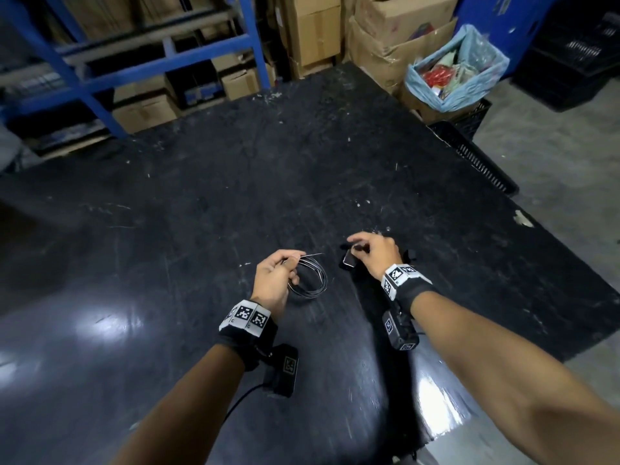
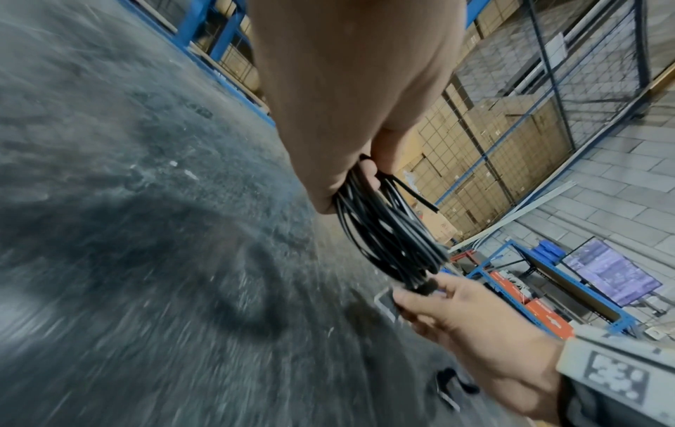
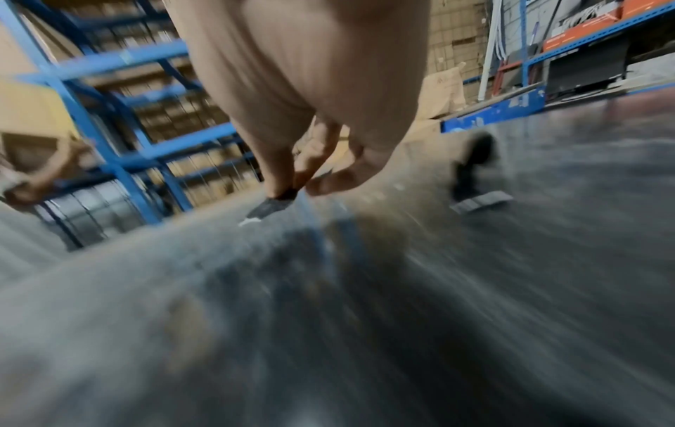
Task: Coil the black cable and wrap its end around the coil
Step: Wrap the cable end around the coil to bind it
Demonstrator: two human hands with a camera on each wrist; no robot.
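The black cable (image 1: pixel 312 278) is a small round coil held just above the black table (image 1: pixel 302 162). My left hand (image 1: pixel 287 265) grips one side of it. In the left wrist view the loops (image 2: pixel 387 231) hang as a bundle from my left hand (image 2: pixel 365 173), with a short loose end (image 2: pixel 420 199) sticking out. To the right of the coil, my right hand (image 1: pixel 357 246) pinches a small dark flat piece (image 3: pixel 272 206) between thumb and fingers low over the table. I cannot tell what that piece is. The right hand's fingertips (image 2: pixel 405 297) reach the bottom of the bundle.
A small black object with a grey flat part (image 3: pixel 475 187) lies on the table right of my right hand. Blue racking (image 1: pixel 134 62) and cardboard boxes (image 1: pixel 385 28) stand behind the table. A lined waste bin (image 1: pixel 456 68) and a black crate (image 1: pixel 476 159) sit off its right edge.
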